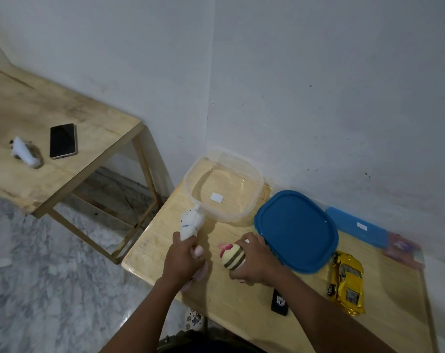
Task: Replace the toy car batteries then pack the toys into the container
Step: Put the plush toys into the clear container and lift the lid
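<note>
At frame centre, left hand [184, 258] grips a white plush [191, 222], right hand [252, 261] a striped toy [233, 257] — either (loosely pinched) could miss the container [252, 174].

No text, brand or number could be read anywhere in the view. The small white rectangular label [216, 197] on the bottom of the clear plastic container [252, 174] looked blank, and the pale sticker [361, 226] on the long flat blue plastic box [343, 220] was too small to make out. The white emblem [280, 300] on the small black rectangular object [279, 312] and the printed panels [352, 296] on the shiny yellow toy car [347, 281] were too blurred to tell any letters.
</note>
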{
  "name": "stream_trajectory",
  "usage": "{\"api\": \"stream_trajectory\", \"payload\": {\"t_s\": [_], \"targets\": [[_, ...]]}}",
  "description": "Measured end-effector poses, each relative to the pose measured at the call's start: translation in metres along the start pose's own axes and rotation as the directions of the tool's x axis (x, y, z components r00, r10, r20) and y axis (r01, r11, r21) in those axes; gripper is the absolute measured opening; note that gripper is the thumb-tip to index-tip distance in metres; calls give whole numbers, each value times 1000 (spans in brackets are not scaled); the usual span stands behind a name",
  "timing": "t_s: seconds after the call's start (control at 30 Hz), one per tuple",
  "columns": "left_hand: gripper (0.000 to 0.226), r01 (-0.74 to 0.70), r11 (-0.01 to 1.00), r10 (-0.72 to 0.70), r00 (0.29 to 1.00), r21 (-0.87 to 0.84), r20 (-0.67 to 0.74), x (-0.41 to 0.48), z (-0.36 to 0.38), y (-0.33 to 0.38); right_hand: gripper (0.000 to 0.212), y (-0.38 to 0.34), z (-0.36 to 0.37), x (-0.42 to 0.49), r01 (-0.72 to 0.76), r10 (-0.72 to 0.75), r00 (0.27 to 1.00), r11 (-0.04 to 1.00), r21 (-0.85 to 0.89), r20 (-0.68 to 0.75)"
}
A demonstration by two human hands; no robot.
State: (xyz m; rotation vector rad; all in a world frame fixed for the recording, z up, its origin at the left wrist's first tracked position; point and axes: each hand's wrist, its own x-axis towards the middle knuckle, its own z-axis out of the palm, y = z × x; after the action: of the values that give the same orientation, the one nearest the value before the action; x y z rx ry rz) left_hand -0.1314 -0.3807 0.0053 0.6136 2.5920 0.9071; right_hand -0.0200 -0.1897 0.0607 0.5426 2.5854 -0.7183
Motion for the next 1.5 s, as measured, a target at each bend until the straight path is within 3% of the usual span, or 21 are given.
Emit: {"api": "stream_trajectory", "payload": {"t_s": [0.13, 0.27, 0.4, 0.5, 0.63, 0.73, 0.83, 1.0, 1.1, 1.17, 1.23, 1.3, 1.4, 1.5], "targets": [[25, 3, 997, -10, 996, -74, -94, -10, -8, -5, 48, -8, -19, -1, 18, -5, 999, 965, 263, -52], [26, 26, 990, -45, 989, -135, -141, -13, -19, -3, 48, -9, -33, 4, 14, 8, 999, 816, 578, -35], [29, -21, 979, -30, 969, -204, -247, -11, -41, 27, 29, -16, -59, 0, 44, -24, 999, 699, 714, -39], [33, -106, 952, 14, 952, -288, -305, 7, -61, 53, 38, -22, -80, 2, 46, 15, 998, 598, 800, -68], [33, -174, 920, 93, 968, -352, -235, 51, -83, 79, 16, -34, -107, 15, 87, 51, 989, 545, 834, -136], [38, -185, 907, 130, 977, -378, -167, 82, -91, 97, 12, -43, -124, 31, 116, 87, 978, 528, 841, -190], [41, -118, 903, 91, 992, -413, -84, 111, -91, 108, 24, -48, -136, 52, 120, 149, 965, 484, 867, -217], [45, 15, 913, 15, 997, -408, 71, 150, -81, 114, 46, -52, -149, 89, 63, 298, 940, 325, 943, -165], [54, 41, 960, 5, 986, -276, 164, 168, -70, 108, 48, -50, -146, 108, -27, 352, 929, 371, 928, -114], [57, 76, 990, -34, 946, -117, 322, 176, -61, 104, 50, -49, -139, 122, -91, 368, 925, 462, 882, -97], [76, 42, 990, -96, 899, 135, 427, 184, -52, 97, 75, -48, -131, 137, -181, 407, 909, 573, 799, -86], [69, -49, 950, -92, 900, 309, 427, 189, -48, 93, 94, -46, -122, 151, -270, 448, 890, 665, 697, -82], [53, -117, 971, 22, 913, 210, 408, 186, -58, 93, 87, -56, -120, 148, -333, 444, 885, 813, 477, -139], [45, -184, 983, 182, 977, 14, 110, 179, -68, 89, 69, -57, -114, 148, -327, 396, 880, 906, 270, -261]]}}
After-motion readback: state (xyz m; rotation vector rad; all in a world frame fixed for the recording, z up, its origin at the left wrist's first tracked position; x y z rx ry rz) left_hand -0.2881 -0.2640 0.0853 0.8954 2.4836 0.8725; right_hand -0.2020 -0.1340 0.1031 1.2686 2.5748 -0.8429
